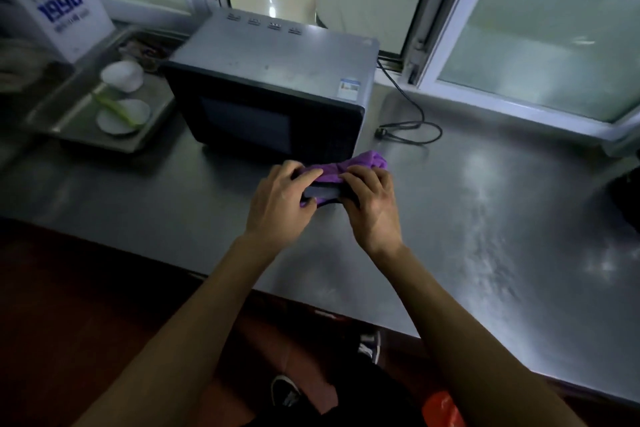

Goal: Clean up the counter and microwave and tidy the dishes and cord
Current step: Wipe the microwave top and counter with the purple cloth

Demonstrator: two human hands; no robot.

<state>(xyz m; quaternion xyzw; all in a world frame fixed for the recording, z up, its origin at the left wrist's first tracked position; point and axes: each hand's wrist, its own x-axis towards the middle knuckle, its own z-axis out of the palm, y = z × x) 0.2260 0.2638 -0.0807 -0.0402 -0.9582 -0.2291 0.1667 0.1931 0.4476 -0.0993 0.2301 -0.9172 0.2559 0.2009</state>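
A purple cloth (pixel 360 163) lies bunched on the steel counter (pixel 467 218) just in front of the microwave (pixel 273 87). My left hand (pixel 280 198) grips its left end and my right hand (pixel 372 198) grips its right part, with both sets of fingers curled over it. The microwave's door is shut. Its black cord (pixel 412 128) lies loose on the counter to the right, unplugged, with the plug (pixel 381 133) near the microwave's corner. On a metal tray (pixel 62 114) to the left sit a white bowl (pixel 123 76) and a white plate (pixel 123 116) with a green utensil (pixel 110 106).
A white box marked 1996 (pixel 59 14) stands at the back left. An open window (pixel 519 28) swings in over the counter's back right. A dark object (pixel 627 198) sits at the right edge. The counter's front edge runs diagonally just below my forearms.
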